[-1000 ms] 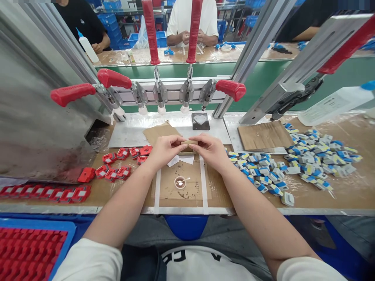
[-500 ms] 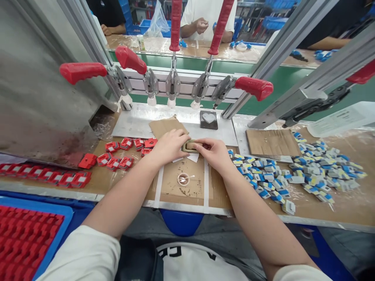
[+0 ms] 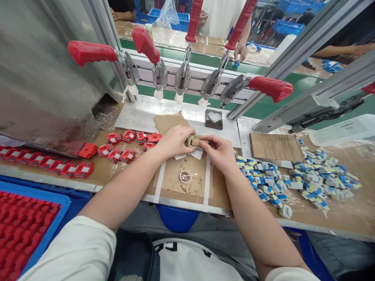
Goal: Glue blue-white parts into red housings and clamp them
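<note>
Across the counter [image 3: 222, 191], brown sheeting lies under two strips of white tape [image 3: 207, 181]. With the block [image 3: 191, 141] as the clock's centre, the cup [image 3: 185, 177] with its small spoon sits at 6 o'clock, loose red parts [image 3: 120, 147] at 9, and a heap of blue-and-grey parts [image 3: 269, 179] between 3 and 4. A blue tray [image 3: 65, 203] full of red parts stands at 8, a metal cabinet [image 3: 43, 70] at 10. Loose cardboard [image 3: 168, 122] lies between 10 and 11, the heart plate [image 3: 214, 118] between 1 and 2. Red-handled clamps [image 3: 183, 76] line the frame at 12; beyond them is a far counter [image 3: 166, 34] with blue bins [image 3: 183, 21] and co-workers.

The block is raised between both hands: the left hand [image 3: 175, 142] grips its left side, fingers curled round, and the right hand [image 3: 218, 151] pinches its right end between thumb and fingers.

Half a second earlier, the block lay flatter to the view; now it is tilted. At 1 o'clock, a co-worker's hand [image 3: 241, 52], then raised, now reaches down to a blue piece [image 3: 236, 63]. The whole view has swung slightly; the cup keeps its place between the tapes.
</note>
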Available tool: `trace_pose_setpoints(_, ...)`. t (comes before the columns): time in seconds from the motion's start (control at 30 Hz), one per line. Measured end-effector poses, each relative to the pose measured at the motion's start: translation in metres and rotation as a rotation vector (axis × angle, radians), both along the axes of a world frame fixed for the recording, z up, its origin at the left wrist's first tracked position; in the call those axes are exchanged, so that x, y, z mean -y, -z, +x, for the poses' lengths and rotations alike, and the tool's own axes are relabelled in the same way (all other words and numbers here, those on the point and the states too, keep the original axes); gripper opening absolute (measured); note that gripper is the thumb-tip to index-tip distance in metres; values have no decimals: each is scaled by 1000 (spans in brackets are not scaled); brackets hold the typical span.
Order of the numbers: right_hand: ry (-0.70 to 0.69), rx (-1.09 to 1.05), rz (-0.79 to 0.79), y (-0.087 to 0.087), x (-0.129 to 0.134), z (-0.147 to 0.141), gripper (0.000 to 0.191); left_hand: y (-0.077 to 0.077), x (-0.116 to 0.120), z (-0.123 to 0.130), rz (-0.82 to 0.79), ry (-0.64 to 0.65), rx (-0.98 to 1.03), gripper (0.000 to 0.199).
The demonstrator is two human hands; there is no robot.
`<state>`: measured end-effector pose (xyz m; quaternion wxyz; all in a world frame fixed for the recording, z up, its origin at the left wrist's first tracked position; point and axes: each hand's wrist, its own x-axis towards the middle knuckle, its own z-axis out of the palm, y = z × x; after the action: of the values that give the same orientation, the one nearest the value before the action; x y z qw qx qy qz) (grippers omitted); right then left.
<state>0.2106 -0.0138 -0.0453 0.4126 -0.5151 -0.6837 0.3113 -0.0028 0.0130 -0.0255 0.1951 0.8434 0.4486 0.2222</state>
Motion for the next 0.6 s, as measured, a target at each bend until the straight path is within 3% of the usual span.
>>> trace_pose_setpoints(0.13, 5, 2, 82, -6, 2, -2, 24, -2, 1, 1, -187, -3, 302, 40)
trace_pose_setpoints(0.27, 21, 43, 199, -9, 2, -2, 18, -4, 4, 4, -400, 44, 612, 55)
trace_pose_setpoints(0.4, 12, 30, 242, -8, 0, 2, 17, -5, 5, 6, -606, 14, 749, 60)
trace_pose_setpoints(0.6, -25, 20, 272, -8, -3, 5, 12, -5, 7, 11, -651, -79, 844, 65)
